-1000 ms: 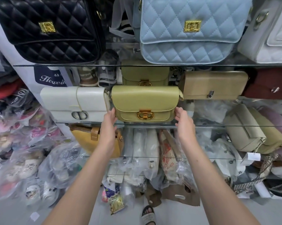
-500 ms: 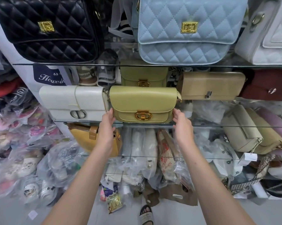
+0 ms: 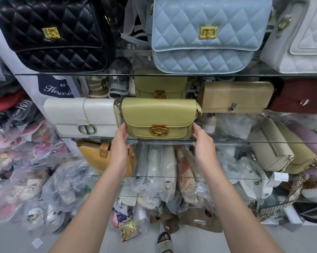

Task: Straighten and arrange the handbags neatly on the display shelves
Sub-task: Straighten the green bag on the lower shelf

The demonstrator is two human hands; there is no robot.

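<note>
Beside the white bag point(image 3: 81, 115), the left hand point(image 3: 120, 137) still presses flat-fingered on the green bag point(image 3: 159, 114), the right hand point(image 3: 202, 137) opposite. The bag, barely moved, stands level on the middle shelf point(image 3: 227, 142); squaring looks nearly finished.

A handbag shop is shown: glass shelves point(image 3: 227, 142) are lined with displayed handbags point(image 3: 207, 33), bagged stock point(image 3: 66, 187) piled below.

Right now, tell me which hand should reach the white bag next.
Likely left. The left hand touches the green bag at its lower left corner, right beside the white bag; the right hand is at the opposite corner, across that bag.
</note>
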